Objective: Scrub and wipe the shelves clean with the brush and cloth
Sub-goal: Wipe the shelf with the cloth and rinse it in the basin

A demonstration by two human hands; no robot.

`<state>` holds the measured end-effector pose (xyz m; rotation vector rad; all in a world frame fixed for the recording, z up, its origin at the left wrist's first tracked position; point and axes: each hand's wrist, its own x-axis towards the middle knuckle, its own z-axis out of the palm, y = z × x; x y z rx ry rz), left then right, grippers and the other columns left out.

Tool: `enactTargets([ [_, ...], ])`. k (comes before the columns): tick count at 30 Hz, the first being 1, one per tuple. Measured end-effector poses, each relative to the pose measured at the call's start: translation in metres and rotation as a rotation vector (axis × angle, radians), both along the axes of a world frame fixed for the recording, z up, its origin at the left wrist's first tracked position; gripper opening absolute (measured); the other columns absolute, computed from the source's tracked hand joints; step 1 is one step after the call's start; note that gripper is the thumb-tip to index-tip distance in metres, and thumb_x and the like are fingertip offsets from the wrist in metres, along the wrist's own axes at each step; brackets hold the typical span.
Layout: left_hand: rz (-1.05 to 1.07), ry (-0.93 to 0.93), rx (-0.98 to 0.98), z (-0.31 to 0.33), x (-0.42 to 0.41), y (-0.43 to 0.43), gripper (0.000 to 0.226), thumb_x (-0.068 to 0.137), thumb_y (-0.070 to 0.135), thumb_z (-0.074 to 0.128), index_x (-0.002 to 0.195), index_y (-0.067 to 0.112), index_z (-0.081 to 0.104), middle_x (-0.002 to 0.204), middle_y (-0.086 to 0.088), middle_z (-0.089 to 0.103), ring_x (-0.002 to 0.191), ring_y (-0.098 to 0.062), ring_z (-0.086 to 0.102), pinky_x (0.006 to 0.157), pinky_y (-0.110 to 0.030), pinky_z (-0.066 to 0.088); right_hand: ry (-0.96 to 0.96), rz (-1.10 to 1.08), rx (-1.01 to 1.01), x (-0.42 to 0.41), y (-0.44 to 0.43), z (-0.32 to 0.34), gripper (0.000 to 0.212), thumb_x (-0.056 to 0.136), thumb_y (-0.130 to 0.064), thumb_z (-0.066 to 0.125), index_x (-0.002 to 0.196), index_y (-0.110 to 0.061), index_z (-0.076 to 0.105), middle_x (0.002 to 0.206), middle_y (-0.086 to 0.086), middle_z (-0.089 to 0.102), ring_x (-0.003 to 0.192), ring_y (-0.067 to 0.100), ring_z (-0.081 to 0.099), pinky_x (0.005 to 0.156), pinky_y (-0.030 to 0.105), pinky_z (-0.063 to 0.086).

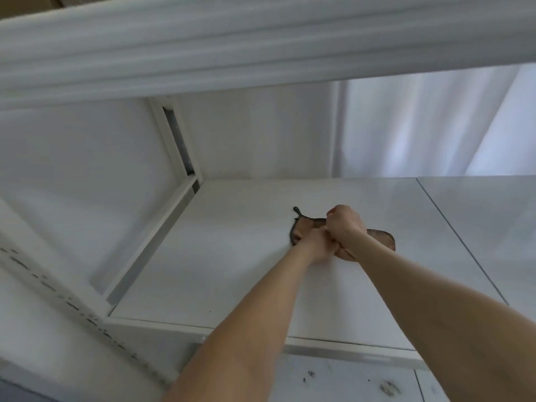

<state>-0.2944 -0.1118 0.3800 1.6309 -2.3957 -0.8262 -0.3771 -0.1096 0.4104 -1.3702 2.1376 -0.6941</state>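
White shelf. I saw right hand curled round brown cloth; left hand fingers unclear. Risk, I judged: stacked push could skid cloth.

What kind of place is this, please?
Probably indoors, perhaps a home, at a white shelving unit: the white shelf, a pale curtain behind it, and the brown cloth that the right hand grips on it.
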Motion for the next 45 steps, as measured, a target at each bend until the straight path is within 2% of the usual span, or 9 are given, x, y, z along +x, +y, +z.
enactTargets([
  [4,0.175,-0.071,-0.215,-0.003,0.077,-0.008,0.031,0.09,0.013,0.049,0.108,0.024,0.072,0.127,-0.002,0.058,0.118,-0.019,0.052,0.1,-0.024,0.038,-0.037,0.08,0.099,0.004,0.013,-0.007,0.023,0.088,-0.019,0.051,0.098,-0.006,0.067,0.097,0.013,0.066,0.094,0.032,0.061,0.073,0.032,0.048],
  [9,0.468,-0.193,-0.299,-0.01,0.154,-0.007,0.036,0.086,0.029,0.059,0.12,0.018,0.059,0.126,-0.008,0.056,0.114,-0.027,0.054,0.092,-0.031,0.042,0.069,0.151,0.082,0.018,0.018,-0.013,0.041,0.09,-0.007,0.043,0.127,-0.013,0.058,0.131,0.009,0.055,0.122,0.029,0.05,0.095,0.034,0.045],
  [12,0.603,-0.241,-0.326,-0.015,0.162,-0.004,0.043,0.083,0.039,0.064,0.119,0.017,0.057,0.128,-0.009,0.046,0.119,-0.028,0.045,0.094,-0.035,0.041,0.152,0.234,-0.052,0.032,0.011,-0.019,0.047,0.09,-0.006,0.04,0.133,-0.019,0.052,0.133,0.005,0.049,0.125,0.026,0.044,0.094,0.037,0.044],
  [15,0.476,-0.237,-0.329,-0.017,0.146,-0.01,0.033,0.091,0.036,0.052,0.122,0.028,0.061,0.129,-0.01,0.049,0.119,-0.03,0.046,0.097,-0.036,0.041,0.133,0.443,-0.133,0.059,-0.001,-0.024,0.039,0.091,-0.012,0.041,0.129,-0.016,0.051,0.128,0.006,0.05,0.117,0.029,0.049,0.09,0.036,0.044],
  [19,0.283,-0.129,-0.279,-0.014,0.104,-0.036,0.033,0.097,0.028,0.04,0.127,0.03,0.055,0.126,0.003,0.06,0.11,-0.02,0.057,0.065,-0.02,0.037,0.103,0.624,-0.066,0.066,-0.025,-0.041,0.055,0.088,-0.018,0.053,0.14,-0.023,0.037,0.13,0.009,0.051,0.119,0.031,0.05,0.091,0.036,0.045],
  [22,0.198,0.042,-0.166,-0.018,0.078,-0.068,0.036,0.097,0.017,0.045,0.133,0.016,0.052,0.136,-0.003,0.053,0.124,-0.02,0.048,0.099,-0.025,0.037,0.241,0.509,-0.075,0.025,-0.057,-0.05,0.05,0.09,-0.019,0.047,0.139,-0.027,0.042,0.136,0.007,0.047,0.13,0.03,0.042,0.103,0.04,0.04],
  [25,0.024,-0.061,-0.184,-0.023,0.043,-0.105,0.051,0.093,-0.001,0.036,0.136,0.021,0.051,0.147,-0.002,0.042,0.136,-0.021,0.036,0.114,-0.031,0.025,0.358,0.326,-0.005,-0.026,-0.09,-0.059,0.047,0.097,-0.023,0.037,0.144,-0.022,0.042,0.149,0.009,0.038,0.139,0.032,0.029,0.114,0.042,0.027],
  [34,-0.1,-0.141,-0.241,-0.035,-0.021,-0.208,0.053,0.098,0.012,0.024,0.144,0.035,0.035,0.157,0.0,0.019,0.145,-0.022,0.017,0.119,-0.041,0.011,0.407,0.157,0.044,-0.078,-0.177,-0.075,0.055,0.099,-0.045,0.03,0.151,-0.027,0.029,0.159,0.008,0.018,0.145,0.038,0.008,0.118,0.046,0.005],
  [45,0.051,-0.185,-0.249,-0.036,0.13,-0.283,0.047,0.101,0.015,0.027,0.146,0.025,0.034,0.154,-0.002,0.028,0.142,-0.022,0.025,0.118,-0.036,0.014,0.433,0.633,-0.076,0.054,-0.238,-0.052,0.057,0.097,-0.061,0.032,0.15,-0.04,0.025,0.16,-0.005,0.019,0.147,0.024,0.016,0.118,0.046,0.01],
])
